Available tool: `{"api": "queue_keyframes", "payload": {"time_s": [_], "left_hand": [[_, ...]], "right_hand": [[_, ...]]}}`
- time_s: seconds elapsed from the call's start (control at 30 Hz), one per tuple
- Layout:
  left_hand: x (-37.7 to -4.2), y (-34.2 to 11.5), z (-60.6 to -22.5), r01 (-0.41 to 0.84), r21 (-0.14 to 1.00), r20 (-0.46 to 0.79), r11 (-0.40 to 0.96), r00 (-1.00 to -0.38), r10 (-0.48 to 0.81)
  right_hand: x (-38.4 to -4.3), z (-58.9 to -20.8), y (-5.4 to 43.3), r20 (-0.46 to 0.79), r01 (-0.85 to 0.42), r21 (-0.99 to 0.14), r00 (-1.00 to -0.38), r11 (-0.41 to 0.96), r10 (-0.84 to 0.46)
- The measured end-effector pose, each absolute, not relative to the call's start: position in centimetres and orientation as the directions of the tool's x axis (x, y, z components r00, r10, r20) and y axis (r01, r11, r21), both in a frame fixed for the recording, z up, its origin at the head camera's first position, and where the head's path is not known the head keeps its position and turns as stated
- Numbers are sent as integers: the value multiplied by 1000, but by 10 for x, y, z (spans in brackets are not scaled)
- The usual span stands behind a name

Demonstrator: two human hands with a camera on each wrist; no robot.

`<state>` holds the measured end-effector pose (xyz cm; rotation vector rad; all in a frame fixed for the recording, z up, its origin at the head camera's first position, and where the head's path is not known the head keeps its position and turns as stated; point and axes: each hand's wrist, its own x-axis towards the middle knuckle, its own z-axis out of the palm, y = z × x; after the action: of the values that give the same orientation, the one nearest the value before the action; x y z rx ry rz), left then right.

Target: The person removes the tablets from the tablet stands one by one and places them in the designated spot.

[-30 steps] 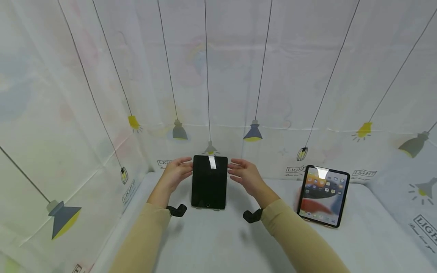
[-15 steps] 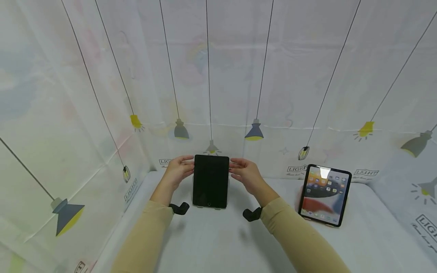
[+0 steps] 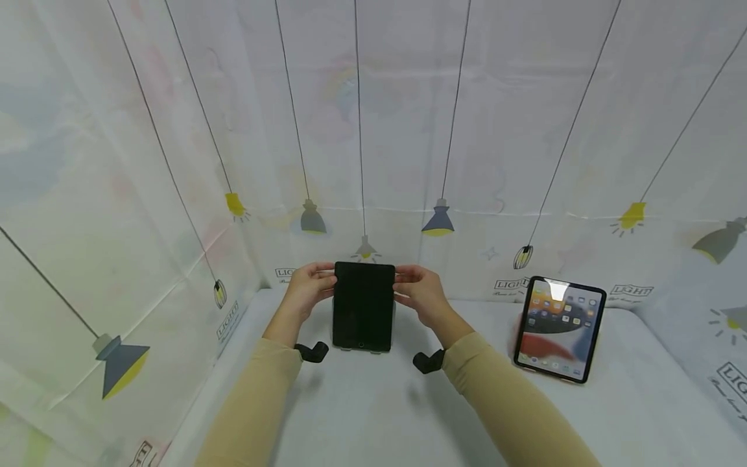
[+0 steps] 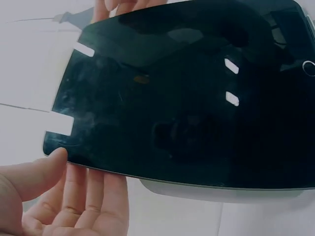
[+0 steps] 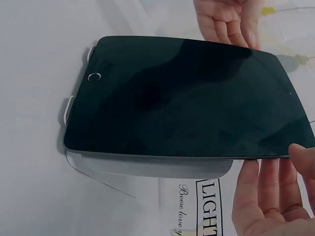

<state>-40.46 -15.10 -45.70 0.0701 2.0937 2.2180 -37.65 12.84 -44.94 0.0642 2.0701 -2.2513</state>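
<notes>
A tablet [image 3: 363, 308] with a dark screen and a round home button stands upright on a pale stand [image 5: 157, 168], whose two small lips show at its bottom edge. My left hand [image 3: 308, 292] pinches the tablet's upper left edge; in the left wrist view the thumb [image 4: 58, 160] is at the front edge, with the other fingers reaching behind. On the opposite edge, near the top, my right hand [image 3: 423, 295] grips likewise, thumb at the front and fingers [image 5: 268, 184] behind. Most of the stand is hidden by the tablet.
To the right, a second tablet [image 3: 560, 329] with a lit home screen leans back on its own support. Both rest on a white-covered table [image 3: 373, 408]. A pale curtain [image 3: 397, 130] printed with hanging lamps encloses the back and sides.
Both hands have closed in from beside the dark tablet to grip its upper side edges. The bright reflection at its top has gone in the head view. The lit tablet has stayed put.
</notes>
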Motion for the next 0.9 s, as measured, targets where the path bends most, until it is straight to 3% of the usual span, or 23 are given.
{"api": "queue_keyframes", "payload": {"time_s": [0.4, 0.9], "left_hand": [[-404, -151, -458, -5, 1000, -4, -30, -998, 64], [-397, -148, -446, 53, 999, 54, -8, -998, 33]], "right_hand": [[-378, -453, 125, -10, 9, -1000, -1000, -17, 15], [-375, -449, 122, 50, -51, -998, -998, -33, 47]]}}
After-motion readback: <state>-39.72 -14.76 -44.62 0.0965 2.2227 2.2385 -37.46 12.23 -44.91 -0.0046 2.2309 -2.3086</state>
